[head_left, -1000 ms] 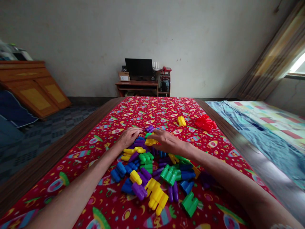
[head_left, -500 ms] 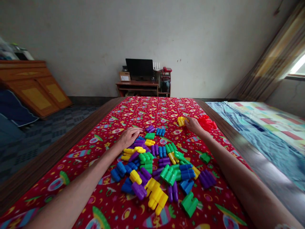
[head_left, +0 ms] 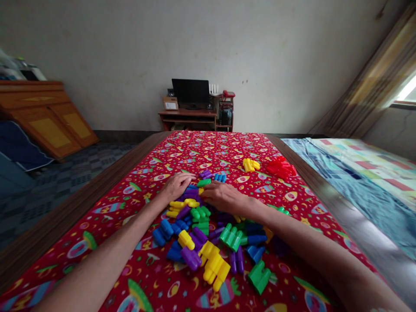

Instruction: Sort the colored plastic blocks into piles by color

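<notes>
My left hand [head_left: 176, 186] rests at the far left edge of a pile of plastic building blocks. Its fingers are loosely stretched toward a purple block [head_left: 205, 174], and nothing shows in them. Over the middle of the pile, my right hand [head_left: 224, 197] has its fingers bent around a yellow block [head_left: 201, 190], mostly hidden under them. Just beyond the fingertips lie a green block [head_left: 203, 183] and a blue block [head_left: 220, 177]. Nearer to me are yellow blocks [head_left: 216, 268], green blocks [head_left: 231, 237] and purple blocks [head_left: 190, 258]. My right forearm hides part of the pile.
At the far right of the red patterned tablecloth [head_left: 208, 149] sit a small group of yellow blocks [head_left: 250, 164] and a heap of red blocks [head_left: 281, 168]. Beyond the table is a desk with a monitor [head_left: 190, 93]. A bed [head_left: 360, 173] stands to the right.
My right hand has left a yellow block beside the red heap and moved left and nearer, onto the pile. My left hand has stayed in place.
</notes>
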